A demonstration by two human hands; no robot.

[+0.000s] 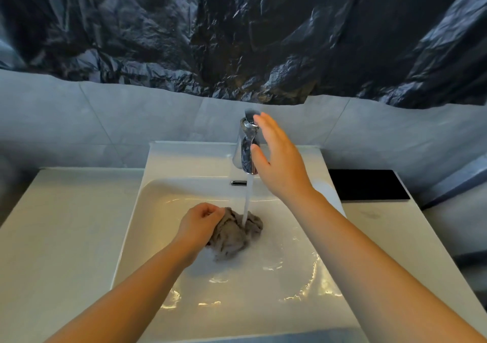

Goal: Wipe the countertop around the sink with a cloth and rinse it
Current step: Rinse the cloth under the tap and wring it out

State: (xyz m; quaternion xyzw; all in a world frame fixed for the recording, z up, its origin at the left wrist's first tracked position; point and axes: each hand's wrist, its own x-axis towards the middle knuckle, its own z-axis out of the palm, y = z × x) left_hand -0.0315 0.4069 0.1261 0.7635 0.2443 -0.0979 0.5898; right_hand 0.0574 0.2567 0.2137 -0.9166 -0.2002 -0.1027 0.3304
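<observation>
Your left hand (200, 220) bunches the soggy grey cloth (234, 233) under running water; your right hand (276, 158), fingers straight, touches the chrome faucet (246, 147).

A bathroom: a white sink (237, 290) lies under the left hand (200, 221), a chrome tap (246, 153) by the right hand (279, 163), grey wall tiles (131, 121) beyond.

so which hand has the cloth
The left hand grips the grey cloth under the running water; the right hand is open, up by the tap.
</observation>
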